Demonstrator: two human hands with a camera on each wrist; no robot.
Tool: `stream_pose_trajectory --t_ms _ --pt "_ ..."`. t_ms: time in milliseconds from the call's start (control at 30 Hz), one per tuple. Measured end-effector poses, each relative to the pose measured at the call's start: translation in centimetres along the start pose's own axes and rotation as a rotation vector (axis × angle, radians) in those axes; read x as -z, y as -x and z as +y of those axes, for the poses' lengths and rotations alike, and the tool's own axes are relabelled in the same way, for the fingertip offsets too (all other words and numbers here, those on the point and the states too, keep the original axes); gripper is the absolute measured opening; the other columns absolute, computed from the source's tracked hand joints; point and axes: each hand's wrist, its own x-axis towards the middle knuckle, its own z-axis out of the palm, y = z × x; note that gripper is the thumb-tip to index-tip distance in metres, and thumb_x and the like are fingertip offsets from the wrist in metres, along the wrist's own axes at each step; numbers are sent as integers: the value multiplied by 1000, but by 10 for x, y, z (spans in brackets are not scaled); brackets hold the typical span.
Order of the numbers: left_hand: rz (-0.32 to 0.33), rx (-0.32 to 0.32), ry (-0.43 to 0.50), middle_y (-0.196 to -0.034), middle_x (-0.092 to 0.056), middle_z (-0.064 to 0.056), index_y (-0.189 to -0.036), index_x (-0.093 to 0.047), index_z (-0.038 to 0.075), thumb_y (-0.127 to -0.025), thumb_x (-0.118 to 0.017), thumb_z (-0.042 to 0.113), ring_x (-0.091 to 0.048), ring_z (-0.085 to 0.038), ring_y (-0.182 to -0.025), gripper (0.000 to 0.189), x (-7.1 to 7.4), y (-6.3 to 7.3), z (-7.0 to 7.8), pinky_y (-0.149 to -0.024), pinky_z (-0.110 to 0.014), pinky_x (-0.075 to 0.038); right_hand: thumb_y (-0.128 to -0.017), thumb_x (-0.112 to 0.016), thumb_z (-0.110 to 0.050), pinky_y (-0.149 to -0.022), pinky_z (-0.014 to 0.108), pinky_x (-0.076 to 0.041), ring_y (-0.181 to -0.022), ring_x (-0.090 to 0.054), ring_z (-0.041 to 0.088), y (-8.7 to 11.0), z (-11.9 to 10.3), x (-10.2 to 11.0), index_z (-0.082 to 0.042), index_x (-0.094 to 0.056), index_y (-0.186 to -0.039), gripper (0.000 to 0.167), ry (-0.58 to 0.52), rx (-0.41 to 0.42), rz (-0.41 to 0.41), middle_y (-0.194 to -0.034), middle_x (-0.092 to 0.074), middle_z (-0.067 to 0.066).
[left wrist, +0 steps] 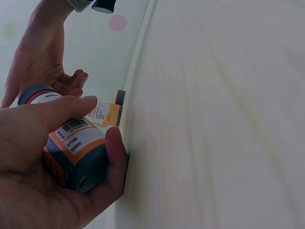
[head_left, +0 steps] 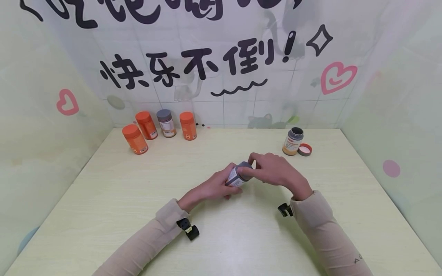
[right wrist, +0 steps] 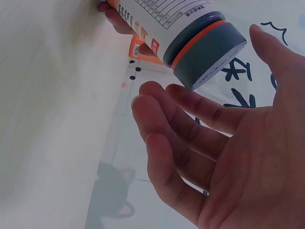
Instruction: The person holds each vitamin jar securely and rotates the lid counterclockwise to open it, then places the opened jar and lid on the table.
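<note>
My left hand (head_left: pixel 221 184) grips a pill bottle (head_left: pixel 236 177) above the middle of the table, its thumb along the label. The bottle tilts, its grey-lidded end toward my right hand. In the right wrist view the dark grey screw cap (right wrist: pixel 209 55) is on, with an orange ring beneath it. My right hand (head_left: pixel 274 168) is at the cap, thumb to one side and loosely bent fingers (right wrist: pixel 159 124) to the other. A gap shows between thumb and cap in the right wrist view.
At the back right stands an uncapped grey bottle (head_left: pixel 292 142), its cap (head_left: pixel 305 150) lying upturned beside it. Orange-lidded bottles (head_left: pixel 135 140) and a grey-lidded bottle (head_left: pixel 167 123) stand at the back left. Printed walls (head_left: pixel 224 111) enclose the table (head_left: pixel 103 199).
</note>
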Motion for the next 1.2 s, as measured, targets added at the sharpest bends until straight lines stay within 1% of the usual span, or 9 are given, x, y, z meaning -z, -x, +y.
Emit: stream_pose_trajectory --t_ms 67,267,433,733,900,1033,1200 --pt "1 4 0 -121 -59 -17 -137 -41 16 -96 -72 14 -63 -20 -80 51 0 0 0 -63 -30 -58 -94 -56 -71 -59 32 -47 -63 -61 15 0 1 1 -22 -65 -110 52 4 -7 5 -81 -71 5" --pt "3 7 -4 -122 -58 -17 -138 -41 17 -97 -72 15 -63 -20 -83 52 0 0 1 -64 -30 -58 -93 -55 -73 -59 32 -47 -63 -61 14 -1 2 1 -21 -66 -103 54 31 -11 18 -76 -67 -1" --pt "3 5 -4 -122 -58 -17 -138 -41 16 -97 -72 14 -63 -20 -82 52 0 -1 0 -64 -30 -58 -93 -56 -72 -59 31 -47 -64 -61 14 -1 3 1 -20 -66 -101 54 40 -15 12 -75 -66 -2" --pt "0 8 -8 -119 -59 -17 -136 -41 14 -97 -72 14 -63 -19 -77 50 0 -1 1 -63 -29 -57 -93 -62 -66 -59 32 -49 -64 -63 14 -1 2 2 -20 -66 -102 47 0 15 -15 -82 -72 3" --pt "2 11 -10 -118 -59 -17 -136 -41 14 -97 -72 14 -63 -19 -77 50 0 0 1 -63 -29 -57 -93 -64 -62 -59 32 -50 -66 -67 19 0 2 2 -19 -65 -108 46 -25 33 -35 -86 -73 6" --pt "6 12 -9 -118 -59 -17 -137 -40 14 -97 -72 14 -63 -20 -78 52 0 0 1 -63 -30 -57 -95 -61 -64 -60 33 -51 -69 -69 22 0 2 4 -19 -65 -112 48 -40 24 -36 -89 -74 7" --pt "5 6 -13 -121 -58 -17 -139 -40 15 -97 -72 15 -63 -20 -79 53 0 0 2 -64 -30 -57 -95 -58 -68 -61 33 -51 -69 -68 19 0 4 4 -20 -66 -107 50 -26 4 -15 -89 -74 6"
